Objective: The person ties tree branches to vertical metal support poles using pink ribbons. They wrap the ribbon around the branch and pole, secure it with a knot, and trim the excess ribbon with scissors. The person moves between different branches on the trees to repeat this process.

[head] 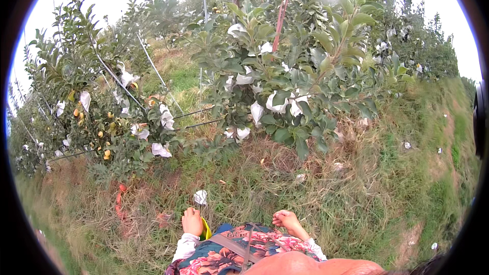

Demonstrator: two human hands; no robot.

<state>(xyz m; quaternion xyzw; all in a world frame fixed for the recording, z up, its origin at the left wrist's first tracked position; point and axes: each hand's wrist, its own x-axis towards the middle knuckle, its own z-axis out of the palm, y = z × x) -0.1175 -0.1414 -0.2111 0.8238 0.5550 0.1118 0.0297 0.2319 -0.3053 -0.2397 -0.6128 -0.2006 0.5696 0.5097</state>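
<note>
My left hand [192,221] hangs low before my body with its back to the camera and its fingers curled under. A bright yellow item [206,230] shows right beside that wrist; whether the hand grips anything is hidden. On the other side, my right hand [286,220] is held over the grass, fingers curled in and nothing visible in them. Ahead stands a leafy fruit tree [282,133] whose branches carry white fruit bags [257,112]. A crumpled white bag [200,197] lies in the grass just beyond my left hand.
Yellow fruits [107,154] and more bags hang on the tree at left. Dark pipes [195,125] run between the trees, with slanted poles [158,70] behind. Red netting [119,202] lies in dry grass. A dirt track [450,133] runs at right.
</note>
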